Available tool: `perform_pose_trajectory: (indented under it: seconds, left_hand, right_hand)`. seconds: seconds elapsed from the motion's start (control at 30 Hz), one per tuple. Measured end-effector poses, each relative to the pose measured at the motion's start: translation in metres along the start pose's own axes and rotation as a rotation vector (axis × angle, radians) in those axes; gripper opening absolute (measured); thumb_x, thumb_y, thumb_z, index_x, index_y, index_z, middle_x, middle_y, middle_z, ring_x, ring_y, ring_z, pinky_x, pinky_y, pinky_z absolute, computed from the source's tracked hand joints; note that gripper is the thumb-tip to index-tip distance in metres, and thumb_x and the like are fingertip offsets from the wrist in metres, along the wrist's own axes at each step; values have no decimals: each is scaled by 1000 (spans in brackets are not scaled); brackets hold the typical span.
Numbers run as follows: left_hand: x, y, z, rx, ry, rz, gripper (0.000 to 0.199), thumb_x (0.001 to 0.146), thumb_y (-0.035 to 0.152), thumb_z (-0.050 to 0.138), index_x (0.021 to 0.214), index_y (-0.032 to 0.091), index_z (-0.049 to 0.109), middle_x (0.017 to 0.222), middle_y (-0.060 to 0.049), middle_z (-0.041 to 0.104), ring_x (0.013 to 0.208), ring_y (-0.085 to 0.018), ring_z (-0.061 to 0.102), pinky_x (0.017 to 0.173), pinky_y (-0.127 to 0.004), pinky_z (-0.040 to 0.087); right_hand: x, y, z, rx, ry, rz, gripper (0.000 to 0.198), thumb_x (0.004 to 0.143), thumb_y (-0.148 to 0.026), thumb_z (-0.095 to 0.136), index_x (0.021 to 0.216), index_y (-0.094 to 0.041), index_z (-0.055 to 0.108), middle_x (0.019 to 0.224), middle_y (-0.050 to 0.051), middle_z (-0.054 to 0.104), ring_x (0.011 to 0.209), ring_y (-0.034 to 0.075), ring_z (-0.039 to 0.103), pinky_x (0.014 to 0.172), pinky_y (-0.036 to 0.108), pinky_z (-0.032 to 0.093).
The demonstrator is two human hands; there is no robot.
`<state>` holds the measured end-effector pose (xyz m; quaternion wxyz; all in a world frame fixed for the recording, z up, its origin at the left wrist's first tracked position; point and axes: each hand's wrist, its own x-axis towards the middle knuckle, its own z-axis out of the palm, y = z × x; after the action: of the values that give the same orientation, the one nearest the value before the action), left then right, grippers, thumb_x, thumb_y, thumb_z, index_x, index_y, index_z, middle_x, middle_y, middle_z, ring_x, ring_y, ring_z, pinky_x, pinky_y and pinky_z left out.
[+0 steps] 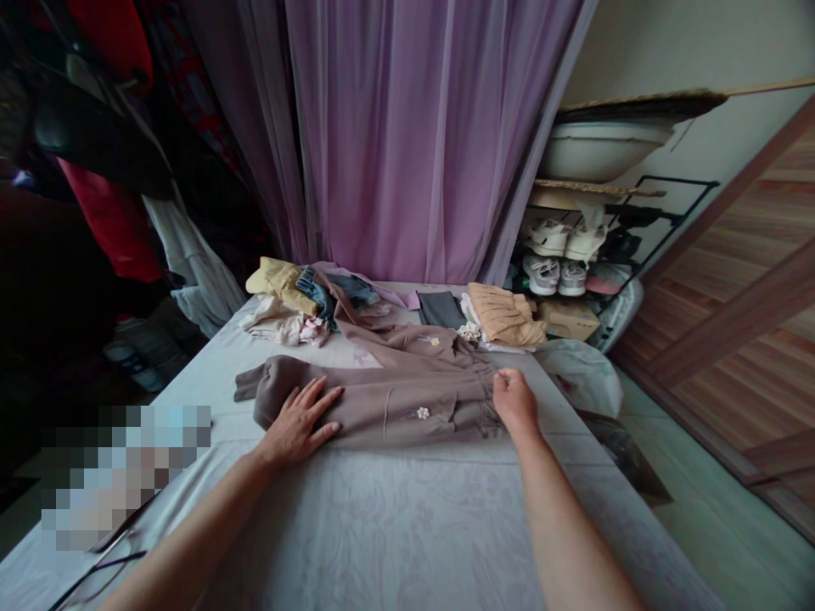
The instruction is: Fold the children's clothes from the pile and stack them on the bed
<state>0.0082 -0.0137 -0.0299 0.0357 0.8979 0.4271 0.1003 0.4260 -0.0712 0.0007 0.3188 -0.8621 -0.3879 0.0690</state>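
Now, left hand [300,424] spread flat, right hand [515,399] gripping the waistband [489,414]: the brown trousers [375,409] lie unfolded, near leg [356,395] straight, far leg [401,341] not yet.

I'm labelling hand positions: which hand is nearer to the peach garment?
Right. The right hand grips the gathered end of the brown trousers, just on the near side of the peach garment; the left hand lies flat on the trousers, farther left.

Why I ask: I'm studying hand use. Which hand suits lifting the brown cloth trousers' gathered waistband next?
Probably the right hand: it is closed on the gathered brown cloth waistband, while the left hand lies spread on the trouser leg.
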Motion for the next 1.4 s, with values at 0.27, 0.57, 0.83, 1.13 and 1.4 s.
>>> perform_pose_trajectory:
  seconds: [0.27, 0.57, 0.83, 1.13, 1.4]
  left_hand:
    - [-5, 12, -5, -19, -97, 114, 90, 75, 76, 55, 151, 33, 33, 160, -15, 23, 144, -44, 22, 108, -74, 17]
    - [2, 27, -3, -103, -43, 178, 37, 99, 40, 38, 115, 33, 71, 140, -2, 58, 139, -27, 41, 116, -58, 21]
    - [11, 59, -27, -300, -133, 28, 45, 97, 41, 32, 115, 30, 71, 116, -2, 72, 112, -22, 64, 100, -34, 47]
    - [-11, -69, -66, 150, 84, -686, 53, 88, 35, 37, 130, 8, 56, 135, -20, 58, 124, -33, 55, 101, -44, 44]
    - [-10, -75, -61, 36, -18, -817, 41, 83, 50, 45, 95, 16, 66, 111, -18, 69, 106, -35, 64, 79, -39, 50]
  right_hand:
    - [-40, 27, 13, 212, -45, 23, 83, 77, -63, 52, 143, -14, 42, 101, 12, 72, 88, 27, 67, 73, 34, 50]
    - [-38, 25, -7, 188, 130, -93, 71, 78, -57, 48, 136, -16, 52, 106, 15, 71, 100, 28, 66, 80, 36, 49]
    - [-37, 53, -10, -126, 66, -92, 60, 83, -52, 47, 132, -19, 57, 106, 14, 72, 87, 28, 67, 76, 37, 49]
    - [-45, 63, -3, -57, 77, -42, 59, 82, -50, 43, 126, -15, 61, 100, 14, 73, 86, 29, 66, 72, 36, 48]
    - [-45, 69, 1, -45, 103, -73, 54, 84, -49, 41, 119, -17, 66, 99, 13, 74, 81, 27, 65, 69, 34, 46]
